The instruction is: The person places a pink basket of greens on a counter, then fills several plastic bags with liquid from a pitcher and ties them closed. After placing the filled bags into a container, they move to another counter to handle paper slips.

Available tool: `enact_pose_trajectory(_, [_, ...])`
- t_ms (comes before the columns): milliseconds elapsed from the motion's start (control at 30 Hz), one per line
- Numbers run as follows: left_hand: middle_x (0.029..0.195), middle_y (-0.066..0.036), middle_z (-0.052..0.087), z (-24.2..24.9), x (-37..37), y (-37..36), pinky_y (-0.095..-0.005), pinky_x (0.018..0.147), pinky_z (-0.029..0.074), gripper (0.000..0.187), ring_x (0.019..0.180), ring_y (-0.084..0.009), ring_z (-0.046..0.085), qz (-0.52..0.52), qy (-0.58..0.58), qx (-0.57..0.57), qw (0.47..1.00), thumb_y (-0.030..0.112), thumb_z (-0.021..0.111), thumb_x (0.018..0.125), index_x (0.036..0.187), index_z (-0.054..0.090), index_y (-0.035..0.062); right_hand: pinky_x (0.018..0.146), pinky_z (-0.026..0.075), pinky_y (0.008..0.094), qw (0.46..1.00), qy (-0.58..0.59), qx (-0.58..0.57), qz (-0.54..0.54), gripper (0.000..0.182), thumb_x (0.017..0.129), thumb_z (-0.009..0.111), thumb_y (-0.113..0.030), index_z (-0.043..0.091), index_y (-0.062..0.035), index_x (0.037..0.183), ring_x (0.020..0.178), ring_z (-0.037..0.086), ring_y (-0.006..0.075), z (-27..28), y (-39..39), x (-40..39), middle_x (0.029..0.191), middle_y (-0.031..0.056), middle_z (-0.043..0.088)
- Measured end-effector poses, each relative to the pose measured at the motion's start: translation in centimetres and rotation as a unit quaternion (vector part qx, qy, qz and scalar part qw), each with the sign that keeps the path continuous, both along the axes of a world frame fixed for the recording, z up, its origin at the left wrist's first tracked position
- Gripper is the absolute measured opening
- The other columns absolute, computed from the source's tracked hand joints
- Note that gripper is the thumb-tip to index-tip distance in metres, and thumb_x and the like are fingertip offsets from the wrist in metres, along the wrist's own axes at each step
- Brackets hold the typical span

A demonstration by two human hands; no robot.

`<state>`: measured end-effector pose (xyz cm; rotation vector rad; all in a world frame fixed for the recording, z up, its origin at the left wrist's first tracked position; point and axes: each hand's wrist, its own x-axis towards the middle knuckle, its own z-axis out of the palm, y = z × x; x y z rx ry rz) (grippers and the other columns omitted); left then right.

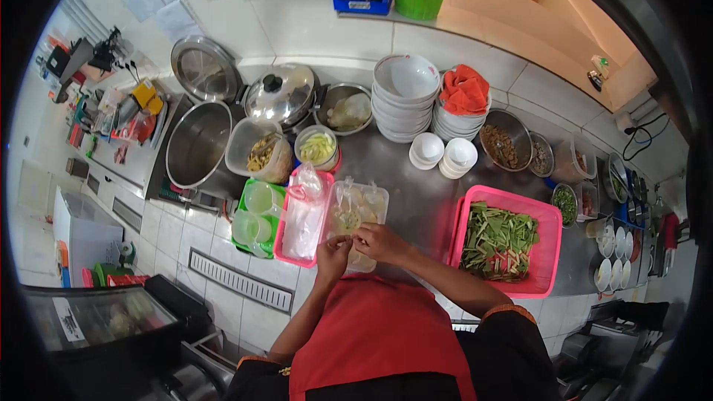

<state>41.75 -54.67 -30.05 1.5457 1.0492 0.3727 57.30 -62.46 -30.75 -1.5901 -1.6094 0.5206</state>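
Over the near part of a clear plastic container (379, 204), my left hand (333, 254) and my right hand (379, 242) meet with bent, closed fingers. Whatever they pinch is too small to make out. Inside the container lie small clear plastic bags (355, 202) with pale contents. Just left of my hands is a pink tray (279, 246) with a stack of clear plastic bags (303, 224) in it. A green tray (245, 240) beside that carries translucent plastic cups (256, 226).
A pink basket (551, 252) of cut green vegetables (499, 241) stands to the right. Behind are stacked white bowls (405, 96), a red cloth (465, 90), a large steel pot (197, 145), a lidded pot (281, 96) and a tub of pale slices (317, 148).
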Motion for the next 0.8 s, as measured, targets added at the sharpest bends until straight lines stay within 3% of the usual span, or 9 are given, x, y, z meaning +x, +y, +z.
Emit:
enact_pose_trajectory(67, [0.078, -0.002, 0.066, -1.7, -0.7, -0.2, -0.0243, 0.057, 0.043, 0.022, 0.069, -0.0059, 0.053, 0.011, -0.099, -0.022, 0.995, 0.01, 0.064, 0.09, 0.102, 0.069, -0.0072, 0.065, 0.05, 0.0407, 0.999, -0.046, 0.028, -0.001, 0.014, 0.083, 0.062, -0.014, 0.059, -0.0004, 0.082, 0.074, 0.059, 0.0302, -0.4, 0.0, -0.5, 0.078, 0.0122, 0.056])
enact_pose_trajectory(200, [0.062, -0.003, 0.061, -1.7, -1.5, 0.8, -0.0276, 0.051, 0.041, 0.026, 0.059, -0.0064, 0.049, -0.049, -0.012, 0.035, 0.998, 0.017, 0.069, 0.089, 0.1, 0.07, -0.0059, 0.061, 0.05, 0.0405, 0.976, -0.18, 0.065, 0.108, 0.014, 0.08, 0.064, -0.014, 0.057, -0.0015, 0.077, 0.069, 0.059, 0.0308, -0.4, 0.3, 0.7, 0.072, 0.0118, 0.053])
enact_pose_trajectory(267, [0.061, -0.013, 0.065, -0.3, -1.3, 1.3, -0.0279, 0.048, 0.042, 0.023, 0.054, -0.0061, 0.055, -0.06, -0.016, 0.066, 0.996, 0.023, 0.072, 0.086, 0.091, 0.074, -0.0001, 0.063, 0.051, 0.0404, 0.985, -0.127, 0.021, 0.112, 0.017, 0.08, 0.065, -0.017, 0.058, -0.0021, 0.078, 0.07, 0.06, 0.0303, -0.3, 0.6, 1.1, 0.075, 0.0119, 0.055])
enact_pose_trajectory(367, [0.068, -0.002, 0.064, 1.8, -1.4, 2.1, -0.0255, 0.051, 0.04, 0.027, 0.059, -0.0049, 0.052, -0.117, 0.097, 0.043, 0.987, 0.02, 0.071, 0.086, 0.093, 0.071, -0.0054, 0.063, 0.052, 0.0401, 0.989, -0.109, -0.008, 0.104, 0.02, 0.08, 0.066, -0.02, 0.057, -0.0027, 0.078, 0.07, 0.062, 0.0297, -0.2, 1.0, 0.6, 0.077, 0.0115, 0.056])
enact_pose_trajectory(533, [0.065, -0.002, 0.064, -0.6, -2.2, 2.4, -0.0229, 0.051, 0.041, 0.02, 0.056, -0.0054, 0.053, -0.013, 0.069, 0.028, 0.997, 0.012, 0.07, 0.081, 0.087, 0.071, -0.0067, 0.061, 0.052, 0.0392, 0.984, -0.138, 0.02, 0.108, 0.021, 0.079, 0.068, -0.021, 0.057, -0.0029, 0.078, 0.07, 0.062, 0.029, 0.4, 1.7, -0.3, 0.076, 0.0101, 0.056])
enact_pose_trajectory(667, [0.069, -0.004, 0.066, -1.7, -2.1, 3.0, -0.0222, 0.051, 0.041, 0.016, 0.061, -0.0056, 0.055, 0.031, 0.101, 0.032, 0.994, 0.011, 0.071, 0.08, 0.086, 0.073, -0.0028, 0.056, 0.049, 0.0399, 0.996, -0.052, 0.035, 0.056, 0.021, 0.077, 0.068, -0.018, 0.058, -0.0016, 0.07, 0.062, 0.062, 0.0285, 0.6, 2.8, -1.1, 0.069, 0.0133, 0.057])
enact_pose_trajectory(733, [0.078, -0.009, 0.071, -2.1, -1.6, 2.7, -0.0317, 0.071, 0.049, 0.018, 0.075, -0.0146, 0.065, 0.089, 0.023, 0.12, 0.988, 0.014, 0.075, 0.072, 0.089, 0.077, 0.0102, 0.054, 0.048, 0.04, 0.999, 0.013, 0.009, 0.028, 0.021, 0.076, 0.067, -0.018, 0.059, -0.0006, 0.068, 0.058, 0.061, 0.0287, 1.0, 3.7, -1.5, 0.065, 0.015, 0.058])
enact_pose_trajectory(767, [0.078, -0.009, 0.071, -1.5, -1.5, 2.3, -0.0317, 0.071, 0.049, 0.018, 0.075, -0.0146, 0.065, 0.09, 0.027, 0.118, 0.989, 0.014, 0.075, 0.072, 0.089, 0.077, 0.0102, 0.054, 0.047, 0.0406, 0.994, 0.086, -0.07, -0.02, 0.021, 0.076, 0.067, -0.019, 0.062, 0.0, 0.067, 0.055, 0.061, 0.03, 1.5, 4.3, -1.4, 0.063, 0.0168, 0.059])
enact_pose_trajectory(800, [0.091, -0.004, 0.072, -0.3, -1.2, 1.7, -0.0392, 0.086, 0.042, 0.022, 0.09, -0.0171, 0.063, 0.062, 0.052, 0.289, 0.954, 0.012, 0.076, 0.072, 0.095, 0.076, 0.0135, 0.054, 0.047, 0.0411, 0.974, 0.156, -0.149, -0.067, 0.022, 0.076, 0.066, -0.019, 0.064, 0.0006, 0.066, 0.052, 0.06, 0.0313, 2.1, 4.7, -1.1, 0.06, 0.0186, 0.059])
